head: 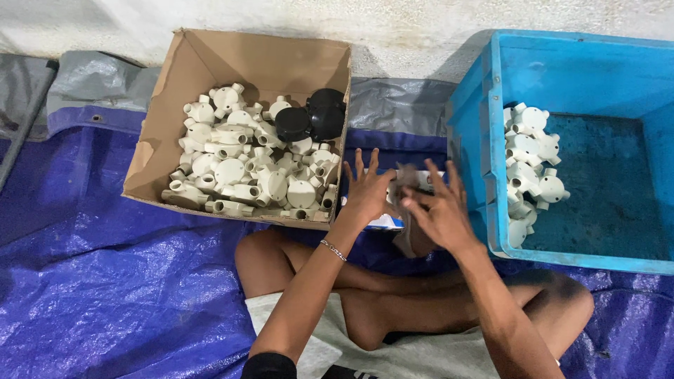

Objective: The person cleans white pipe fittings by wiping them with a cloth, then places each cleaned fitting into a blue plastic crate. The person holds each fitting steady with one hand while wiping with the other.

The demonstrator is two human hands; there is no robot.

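Low in the middle of the frame, the left hand [368,193] and right hand [441,210], fingers spread, flank a blurred grey piece [407,177] above a blue tarpaulin [105,281]. Beyond, upper left, a cardboard box [184,77] holds white conduit fittings [246,168]; right, a blue crate [576,70] holds more.

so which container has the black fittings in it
The cardboard box, on the left: two black fittings sit at its back right. The blue crate holds only white ones.
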